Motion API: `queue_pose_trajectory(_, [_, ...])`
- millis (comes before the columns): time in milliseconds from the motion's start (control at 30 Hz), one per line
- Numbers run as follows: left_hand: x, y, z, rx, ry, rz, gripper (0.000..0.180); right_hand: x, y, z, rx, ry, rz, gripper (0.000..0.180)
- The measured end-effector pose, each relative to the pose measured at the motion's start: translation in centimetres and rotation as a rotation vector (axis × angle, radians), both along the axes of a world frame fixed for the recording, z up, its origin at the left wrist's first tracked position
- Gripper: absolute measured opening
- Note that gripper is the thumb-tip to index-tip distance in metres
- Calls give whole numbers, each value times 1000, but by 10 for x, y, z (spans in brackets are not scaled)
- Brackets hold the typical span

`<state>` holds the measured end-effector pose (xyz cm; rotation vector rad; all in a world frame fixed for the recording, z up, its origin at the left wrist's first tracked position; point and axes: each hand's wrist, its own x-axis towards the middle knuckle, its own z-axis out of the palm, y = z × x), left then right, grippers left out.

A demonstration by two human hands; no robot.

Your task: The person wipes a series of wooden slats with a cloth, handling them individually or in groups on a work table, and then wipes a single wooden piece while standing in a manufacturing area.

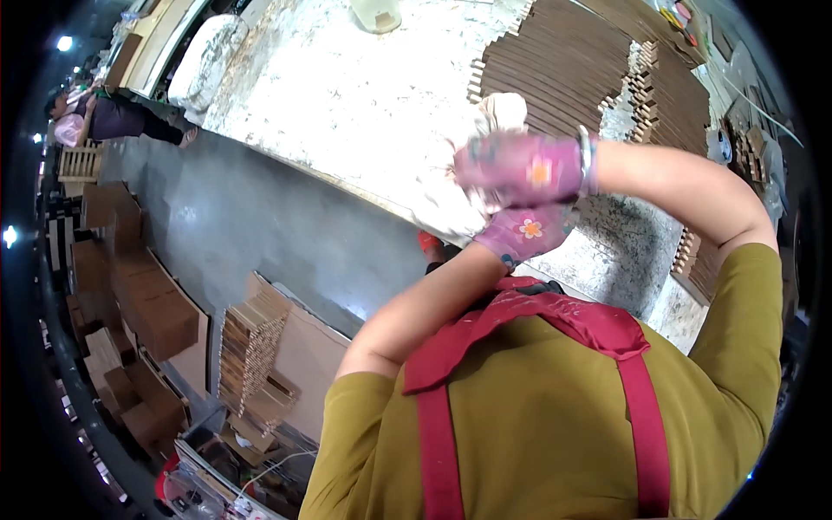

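My two hands, in purple flower-patterned gloves, cross close together over the table's near edge. My right hand (520, 171) is on a bunched white cloth (442, 195), its fingers curled into it and smeared by motion. Just below it, my left hand (530, 230) reaches to the right; its fingers are partly hidden, so what it holds is unclear. Some of the cloth bulges up beyond my right hand. Brown wooden strips (555, 74) lie side by side right behind the hands, their pale ends forming a stepped edge.
The white, stained table (321, 95) carries a translucent container (376, 13) at the far edge and a white wrapped bundle (206, 65) at its left end. Cardboard boxes (156, 303) and stacked strips (251, 351) stand on the left. Another person (117, 117) is at the far left.
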<state>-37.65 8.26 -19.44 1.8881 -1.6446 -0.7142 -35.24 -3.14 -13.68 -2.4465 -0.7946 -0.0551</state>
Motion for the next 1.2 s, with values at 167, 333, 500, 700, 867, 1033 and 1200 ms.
queue_pose_trajectory(167, [2, -1, 14, 1, -144, -96, 42, 37, 38, -28, -130, -100, -229, 32])
queue_pose_trajectory(333, [7, -7, 12, -432, -400, 34, 38, 53, -8, 40, 265, 189, -521, 32])
queue_pose_trajectory(500, [-16, -7, -41, -85, -61, -27, 39, -17, -10, 39, -190, 585, -171, 38])
queue_pose_trajectory(700, [0, -4, 4, -4, -182, -60, 35, 34, 30, -15, -48, 54, -288, 31])
queue_pose_trajectory(867, [1, -1, 11, -87, -198, -1, 41, -11, -11, -9, -97, 17, -68, 45])
queue_pose_trajectory(1033, [-1, -3, 11, -54, -149, -9, 36, 22, 24, -25, -177, -17, -343, 48])
queue_pose_trajectory(1200, [4, -12, 15, -507, -403, -30, 40, 59, -11, -3, 100, 163, -589, 40])
